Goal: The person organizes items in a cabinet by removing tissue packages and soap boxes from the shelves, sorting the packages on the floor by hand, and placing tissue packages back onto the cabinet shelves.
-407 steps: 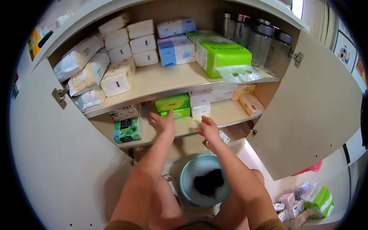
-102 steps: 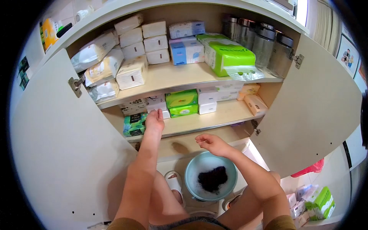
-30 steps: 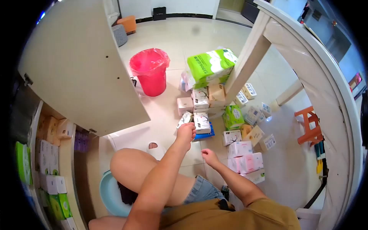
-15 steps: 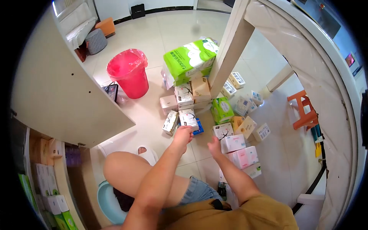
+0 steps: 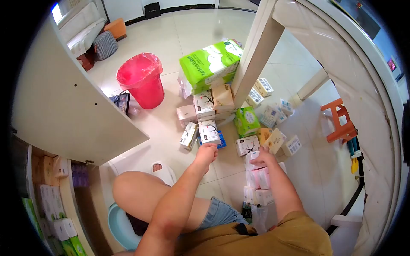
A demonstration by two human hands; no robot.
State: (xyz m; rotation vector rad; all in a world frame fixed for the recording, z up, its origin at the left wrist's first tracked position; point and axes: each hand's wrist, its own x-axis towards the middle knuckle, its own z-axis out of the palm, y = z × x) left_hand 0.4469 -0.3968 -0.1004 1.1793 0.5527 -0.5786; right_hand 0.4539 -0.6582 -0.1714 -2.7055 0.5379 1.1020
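My left hand (image 5: 206, 153) is closed at the near edge of a white tissue pack (image 5: 209, 131) printed with a dark branch. Part of a blue pack (image 5: 221, 141) shows beneath that one. To the right, my right hand (image 5: 265, 158) grips a white tissue pack (image 5: 250, 159), its thumb across the near side. Below it lie pink tissue packs (image 5: 259, 177). Another branch-printed pack (image 5: 247, 145) rests just beyond my right hand. A tilted tissue pack (image 5: 188, 135) lies left of my left hand.
A large green tissue bundle (image 5: 212, 64) stands against the table leg (image 5: 256, 55). At left are a red bin (image 5: 143, 87) and an open cabinet door (image 5: 72, 94). An orange stool (image 5: 338, 120) stands right; a light-blue basin (image 5: 117, 226) sits by my leg.
My right hand has moved right and forward onto the white tissue pack, which is now turned. My left hand stays at the branch-printed pack's edge.
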